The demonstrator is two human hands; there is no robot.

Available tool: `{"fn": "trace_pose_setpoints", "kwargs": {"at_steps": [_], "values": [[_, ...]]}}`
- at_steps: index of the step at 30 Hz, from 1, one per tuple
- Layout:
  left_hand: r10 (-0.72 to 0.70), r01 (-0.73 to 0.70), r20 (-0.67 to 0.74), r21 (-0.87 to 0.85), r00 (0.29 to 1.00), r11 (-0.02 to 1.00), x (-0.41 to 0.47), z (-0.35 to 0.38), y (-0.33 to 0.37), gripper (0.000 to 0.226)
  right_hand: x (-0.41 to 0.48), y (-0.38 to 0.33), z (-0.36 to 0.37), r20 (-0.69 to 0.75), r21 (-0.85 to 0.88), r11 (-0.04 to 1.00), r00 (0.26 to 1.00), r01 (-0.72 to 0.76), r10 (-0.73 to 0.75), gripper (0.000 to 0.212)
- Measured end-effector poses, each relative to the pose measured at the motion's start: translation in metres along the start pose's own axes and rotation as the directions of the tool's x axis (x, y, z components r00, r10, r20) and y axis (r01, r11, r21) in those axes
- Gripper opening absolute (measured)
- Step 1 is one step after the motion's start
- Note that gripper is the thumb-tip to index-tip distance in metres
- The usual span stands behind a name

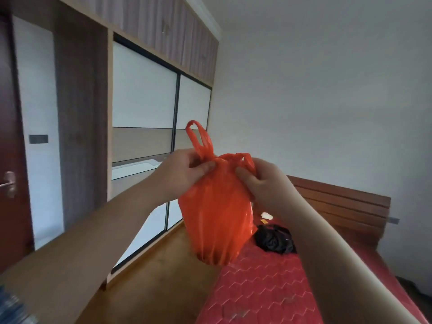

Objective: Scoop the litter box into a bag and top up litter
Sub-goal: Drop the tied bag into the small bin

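Head view: noted bag raised clear of bed. Noted left hand, right hand fingers curled round handles; judged knotting, to seal waste.

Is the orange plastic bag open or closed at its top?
Closed. The orange plastic bag is gathered tight at its neck, where the left hand and right hand pinch its handles; no opening shows.

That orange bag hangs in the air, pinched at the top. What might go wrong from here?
1. The left hand and right hand only pinch the orange bag at its gathered neck; if a grip slips, the bulging bag may drop onto the red mattress below.
2. One handle loop stands loose, so the neck may not be tied shut and contents might spill.
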State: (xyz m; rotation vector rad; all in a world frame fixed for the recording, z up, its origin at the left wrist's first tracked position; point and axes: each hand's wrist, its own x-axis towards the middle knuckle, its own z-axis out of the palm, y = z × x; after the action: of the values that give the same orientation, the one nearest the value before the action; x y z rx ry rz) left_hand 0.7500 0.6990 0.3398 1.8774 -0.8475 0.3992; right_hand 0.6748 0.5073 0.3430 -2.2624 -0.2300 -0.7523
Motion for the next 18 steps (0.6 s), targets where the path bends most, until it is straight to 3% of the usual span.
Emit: {"fn": "trace_pose_setpoints", "kwargs": {"at_steps": [4, 8, 13, 18], "values": [[-0.079, 0.088, -0.084, 0.104, 0.993, 0.991, -0.015, -0.036, -0.033, 0.009, 0.023, -0.005, 0.052, 0.078, 0.052, 0.998, 0.997, 0.022, -0.026, 0.018], [-0.177, 0.191, -0.171, 0.069, 0.969, 0.979, -0.036, -0.092, -0.071, 0.013, 0.045, -0.027, 0.122, 0.122, 0.136, 0.989, 0.989, 0.062, -0.079, 0.018], [-0.2, 0.242, -0.211, 0.194, 0.957, 0.951, -0.07, -0.176, -0.12, 0.019, 0.07, -0.071, 0.221, 0.213, 0.159, 0.984, 0.97, 0.083, -0.116, 0.019], [-0.227, 0.297, -0.268, 0.257, 0.936, 0.92, -0.096, -0.278, -0.187, 0.01, 0.101, -0.121, 0.334, 0.246, 0.236, 0.965, 0.954, 0.111, -0.17, 0.02]]}}
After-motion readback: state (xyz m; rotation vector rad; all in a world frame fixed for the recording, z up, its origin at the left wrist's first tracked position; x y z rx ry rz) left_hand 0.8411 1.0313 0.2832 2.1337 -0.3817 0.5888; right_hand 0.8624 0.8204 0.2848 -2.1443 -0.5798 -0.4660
